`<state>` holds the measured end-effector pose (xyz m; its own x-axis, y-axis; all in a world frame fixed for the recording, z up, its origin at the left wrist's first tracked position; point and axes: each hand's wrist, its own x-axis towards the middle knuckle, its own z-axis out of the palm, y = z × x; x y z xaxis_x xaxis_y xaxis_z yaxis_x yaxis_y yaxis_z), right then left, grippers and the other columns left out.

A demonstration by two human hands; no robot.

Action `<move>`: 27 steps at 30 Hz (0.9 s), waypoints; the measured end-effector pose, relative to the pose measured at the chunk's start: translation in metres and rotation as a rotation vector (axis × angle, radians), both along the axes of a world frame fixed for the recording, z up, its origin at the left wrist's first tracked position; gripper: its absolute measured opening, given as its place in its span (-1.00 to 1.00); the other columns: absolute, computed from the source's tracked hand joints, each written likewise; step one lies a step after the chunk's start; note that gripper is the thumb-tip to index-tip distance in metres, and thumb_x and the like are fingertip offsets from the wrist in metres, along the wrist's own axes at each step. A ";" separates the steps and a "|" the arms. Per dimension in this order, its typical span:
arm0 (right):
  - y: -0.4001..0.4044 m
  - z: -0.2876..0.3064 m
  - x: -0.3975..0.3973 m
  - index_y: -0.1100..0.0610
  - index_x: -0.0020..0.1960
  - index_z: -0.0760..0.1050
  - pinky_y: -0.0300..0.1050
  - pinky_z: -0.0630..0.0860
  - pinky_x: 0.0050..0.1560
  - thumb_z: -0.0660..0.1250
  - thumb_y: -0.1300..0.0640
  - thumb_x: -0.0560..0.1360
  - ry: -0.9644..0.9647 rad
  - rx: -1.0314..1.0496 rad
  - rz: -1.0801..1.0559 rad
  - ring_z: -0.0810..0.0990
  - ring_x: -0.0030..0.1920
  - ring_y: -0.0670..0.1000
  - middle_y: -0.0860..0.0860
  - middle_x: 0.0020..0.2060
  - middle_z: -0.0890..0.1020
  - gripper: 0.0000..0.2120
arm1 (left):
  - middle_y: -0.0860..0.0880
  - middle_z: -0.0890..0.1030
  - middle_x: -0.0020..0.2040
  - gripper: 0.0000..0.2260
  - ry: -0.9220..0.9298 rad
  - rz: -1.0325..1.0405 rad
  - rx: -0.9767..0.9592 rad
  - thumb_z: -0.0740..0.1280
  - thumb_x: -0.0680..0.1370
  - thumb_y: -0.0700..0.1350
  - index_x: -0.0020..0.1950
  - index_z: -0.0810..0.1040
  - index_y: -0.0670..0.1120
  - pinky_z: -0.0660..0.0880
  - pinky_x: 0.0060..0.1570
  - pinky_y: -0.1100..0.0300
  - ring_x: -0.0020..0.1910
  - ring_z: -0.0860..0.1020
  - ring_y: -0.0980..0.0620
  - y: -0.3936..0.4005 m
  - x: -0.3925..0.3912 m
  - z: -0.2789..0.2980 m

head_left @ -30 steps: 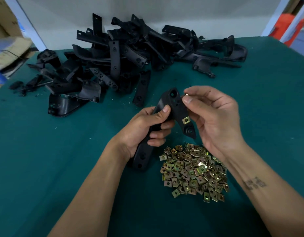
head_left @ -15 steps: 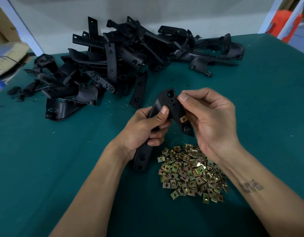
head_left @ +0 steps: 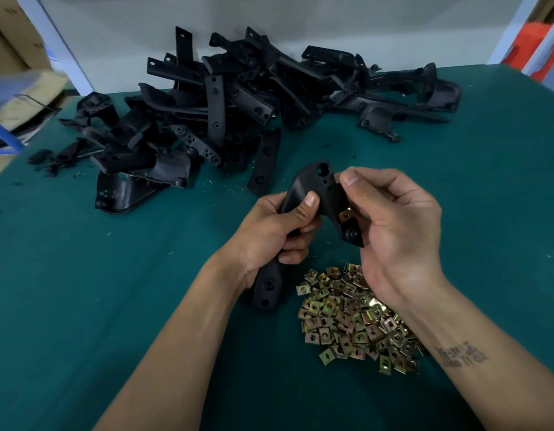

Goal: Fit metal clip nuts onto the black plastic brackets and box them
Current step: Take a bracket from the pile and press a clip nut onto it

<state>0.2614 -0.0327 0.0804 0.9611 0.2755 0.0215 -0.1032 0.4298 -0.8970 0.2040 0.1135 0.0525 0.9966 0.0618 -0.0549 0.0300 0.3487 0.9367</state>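
My left hand (head_left: 269, 234) grips the middle of a long black plastic bracket (head_left: 324, 188), which stands tilted above the table. One brass-coloured clip nut (head_left: 345, 214) sits on the bracket's right edge. My right hand (head_left: 394, 225) is at the bracket's top right corner, thumb and forefinger pinched on a second clip nut (head_left: 338, 176) that touches that edge; most of it is hidden by the fingers. A pile of loose clip nuts (head_left: 353, 318) lies on the table below my right wrist.
A big heap of black brackets (head_left: 232, 107) covers the far side of the green table (head_left: 83, 290). Small black scraps (head_left: 48, 157) lie at the far left. Cardboard boxes (head_left: 17, 88) stand beyond the left edge.
My right hand's pinched fingers have pressed closer onto the bracket's top right edge. The bracket has tilted slightly in my left hand. The piles have not moved.
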 end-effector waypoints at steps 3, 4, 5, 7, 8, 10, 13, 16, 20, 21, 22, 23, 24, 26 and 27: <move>-0.003 0.000 0.007 0.17 -0.10 0.66 -0.13 0.65 -0.09 0.53 0.24 0.40 0.007 -0.032 0.046 0.71 -0.16 0.00 0.07 -0.19 0.74 -0.90 | -0.02 0.33 -0.30 -0.76 -0.003 -0.016 0.006 0.31 0.62 -0.03 -0.19 0.41 -0.09 0.19 -0.60 0.32 -0.48 0.17 0.13 0.000 0.000 0.001; -0.003 0.000 0.007 0.18 -0.10 0.65 -0.16 0.65 -0.10 0.52 0.28 0.43 -0.007 -0.042 0.059 0.71 -0.17 -0.02 0.05 -0.20 0.74 -0.92 | -0.02 0.33 -0.30 -0.76 -0.004 -0.021 0.004 0.31 0.62 -0.03 -0.19 0.42 -0.08 0.19 -0.60 0.32 -0.48 0.17 0.13 -0.001 0.001 0.001; -0.004 0.000 0.007 0.18 -0.11 0.66 -0.17 0.65 -0.10 0.50 0.31 0.45 -0.026 -0.055 0.064 0.70 -0.18 -0.03 0.04 -0.22 0.73 -0.92 | -0.01 0.34 -0.30 -0.76 -0.005 -0.024 -0.001 0.31 0.62 -0.03 -0.20 0.43 -0.08 0.19 -0.59 0.33 -0.48 0.18 0.14 -0.001 0.001 0.001; -0.005 0.001 0.006 0.18 -0.14 0.67 -0.13 0.64 -0.08 0.49 0.33 0.47 -0.062 -0.077 0.073 0.70 -0.18 0.00 0.05 -0.23 0.73 -0.92 | -0.01 0.34 -0.30 -0.76 -0.006 -0.022 -0.010 0.32 0.62 -0.04 -0.22 0.45 -0.07 0.19 -0.60 0.33 -0.48 0.18 0.14 -0.002 0.001 0.001; -0.006 0.002 0.006 0.18 -0.16 0.67 -0.06 0.62 -0.08 0.48 0.30 0.49 -0.069 -0.084 0.082 0.68 -0.17 0.03 0.07 -0.22 0.72 -0.92 | -0.01 0.34 -0.30 -0.77 -0.005 -0.017 -0.010 0.32 0.62 -0.04 -0.21 0.45 -0.07 0.19 -0.60 0.33 -0.48 0.17 0.13 -0.002 0.001 0.000; -0.006 0.003 0.005 0.18 -0.19 0.67 0.09 0.53 -0.08 0.45 0.16 0.52 -0.055 -0.099 0.102 0.63 -0.14 0.13 0.15 -0.19 0.69 -0.86 | -0.01 0.34 -0.30 -0.78 0.003 -0.002 -0.010 0.31 0.62 -0.04 -0.17 0.43 -0.10 0.19 -0.60 0.33 -0.49 0.17 0.13 -0.002 0.001 0.000; -0.008 0.005 0.006 0.12 -0.17 0.71 0.09 0.52 -0.03 0.38 -0.02 0.55 -0.098 -0.159 0.152 0.65 -0.05 0.11 0.16 -0.09 0.71 -0.74 | -0.01 0.34 -0.31 -0.79 0.009 0.001 -0.034 0.31 0.62 -0.04 -0.13 0.43 -0.12 0.21 -0.61 0.34 -0.49 0.18 0.15 0.000 0.001 0.000; -0.013 0.005 0.008 0.10 -0.04 0.70 0.09 0.53 0.15 0.22 -0.09 0.58 -0.151 -0.175 0.243 0.66 0.08 0.05 0.13 0.02 0.71 -0.65 | -0.01 0.34 -0.30 -0.81 -0.009 -0.012 -0.096 0.32 0.62 -0.04 -0.11 0.46 -0.12 0.23 -0.61 0.35 -0.50 0.20 0.16 0.002 0.001 -0.001; -0.011 0.001 0.008 0.13 0.22 0.61 0.13 0.54 0.27 0.12 -0.14 0.62 -0.176 -0.195 0.309 0.65 0.20 0.09 0.11 0.12 0.70 -0.55 | 0.01 0.35 -0.31 -0.82 -0.013 0.052 -0.145 0.30 0.63 -0.02 -0.05 0.46 -0.12 0.25 -0.60 0.35 -0.50 0.24 0.17 -0.002 0.002 0.000; -0.009 0.000 0.007 0.13 0.26 0.59 0.15 0.56 0.29 0.14 -0.14 0.62 -0.170 -0.200 0.297 0.64 0.22 0.10 0.11 0.15 0.69 -0.54 | 0.01 0.36 -0.30 -0.82 -0.022 0.093 -0.142 0.30 0.64 -0.01 -0.04 0.48 -0.11 0.26 -0.58 0.34 -0.48 0.25 0.15 -0.004 0.003 0.001; -0.008 -0.002 0.007 0.12 0.29 0.56 0.16 0.58 0.29 0.17 -0.15 0.60 -0.173 -0.215 0.283 0.64 0.23 0.09 0.10 0.16 0.68 -0.55 | 0.01 0.38 -0.29 -0.81 -0.038 0.146 -0.142 0.29 0.65 0.00 -0.04 0.50 -0.10 0.29 -0.54 0.33 -0.46 0.29 0.14 -0.006 0.004 0.001; -0.006 -0.003 0.007 0.10 0.29 0.55 0.16 0.60 0.26 0.19 -0.15 0.59 -0.191 -0.245 0.270 0.65 0.21 0.07 0.08 0.15 0.68 -0.57 | 0.00 0.41 -0.28 -0.81 -0.059 0.208 -0.144 0.29 0.66 0.02 -0.03 0.53 -0.08 0.34 -0.49 0.30 -0.42 0.34 0.12 -0.008 0.004 0.003; -0.006 -0.004 0.008 0.06 0.28 0.54 0.15 0.61 0.24 0.23 -0.14 0.58 -0.225 -0.291 0.256 0.66 0.19 0.05 0.06 0.13 0.69 -0.60 | 0.00 0.47 -0.26 -0.79 -0.078 0.275 -0.143 0.28 0.66 0.04 0.00 0.57 -0.07 0.40 -0.43 0.27 -0.36 0.42 0.09 -0.011 0.004 0.004; -0.006 -0.005 0.007 0.01 0.23 0.55 0.15 0.62 0.19 0.29 -0.13 0.57 -0.323 -0.415 0.264 0.69 0.12 0.02 -0.01 0.07 0.70 -0.68 | -0.04 0.64 -0.14 -0.75 -0.109 0.408 -0.148 0.28 0.63 0.08 0.03 0.65 -0.06 0.55 -0.25 0.17 -0.17 0.60 0.02 -0.015 0.002 0.006; -0.006 -0.005 0.006 0.01 0.19 0.57 0.11 0.62 0.17 0.33 -0.10 0.57 -0.369 -0.477 0.286 0.69 0.09 -0.04 -0.06 0.03 0.71 -0.73 | -0.07 0.70 -0.04 -0.73 -0.120 0.461 -0.166 0.29 0.60 0.10 0.05 0.68 -0.05 0.60 -0.15 0.13 -0.06 0.66 -0.01 -0.018 -0.001 0.008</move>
<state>0.2676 -0.0389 0.0750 0.8017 0.5793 0.1474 0.1956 -0.0213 -0.9804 0.2030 0.0953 0.0604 0.8676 0.4971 0.0116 -0.2665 0.4451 0.8549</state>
